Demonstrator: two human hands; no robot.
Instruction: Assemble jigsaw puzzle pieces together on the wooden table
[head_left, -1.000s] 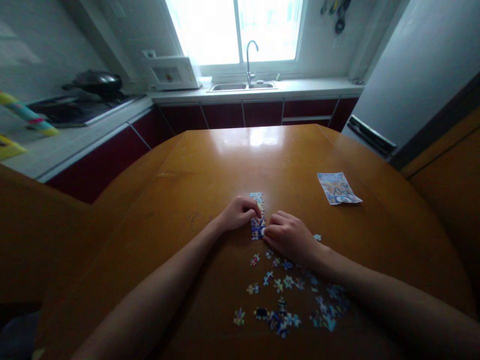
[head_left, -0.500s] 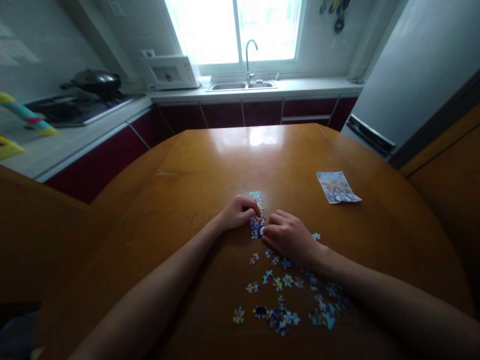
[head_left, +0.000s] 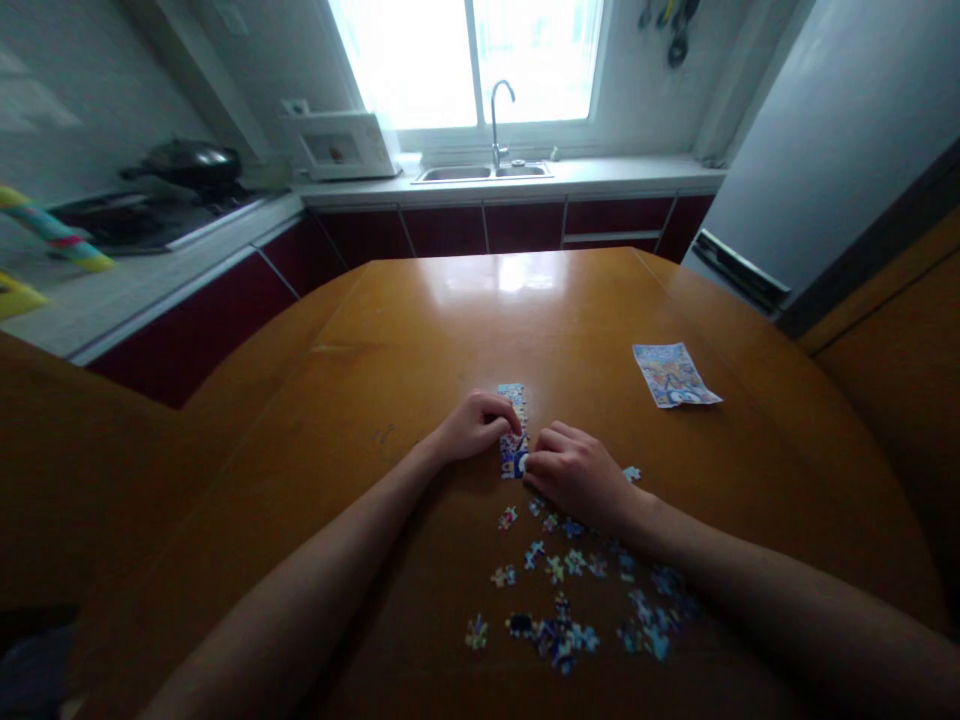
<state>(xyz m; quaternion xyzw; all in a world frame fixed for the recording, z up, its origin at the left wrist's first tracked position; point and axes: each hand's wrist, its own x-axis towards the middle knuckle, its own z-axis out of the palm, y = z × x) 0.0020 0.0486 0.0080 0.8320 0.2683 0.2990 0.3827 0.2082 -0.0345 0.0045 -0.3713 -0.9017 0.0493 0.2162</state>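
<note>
A narrow strip of joined jigsaw pieces (head_left: 513, 394) lies upright in front of me on the wooden table. My left hand (head_left: 478, 424) is closed, its curled fingertips pressing on the strip's middle from the left. On the other side, my right hand (head_left: 574, 468) is pinched at the lower right edge, where its fingertips meet a blue and white jigsaw piece (head_left: 520, 464). Those fingers partly hide that piece. Loose jigsaw pieces (head_left: 555, 569) are scattered below the strip, some under my right forearm. One pale blue piece (head_left: 632, 473) sits beyond my right wrist.
A creased picture sheet (head_left: 676, 376) rests on the right of the wooden table (head_left: 420, 330). Past the table's far edge are a counter with a sink (head_left: 457, 174) and a microwave (head_left: 341, 145). A lidded pan (head_left: 187, 165) stands on the stove at left; a fridge (head_left: 832, 150) is at right.
Both hands stay in nearly the same place at the strip. No piece has visibly moved; the view has shifted only very slightly.
</note>
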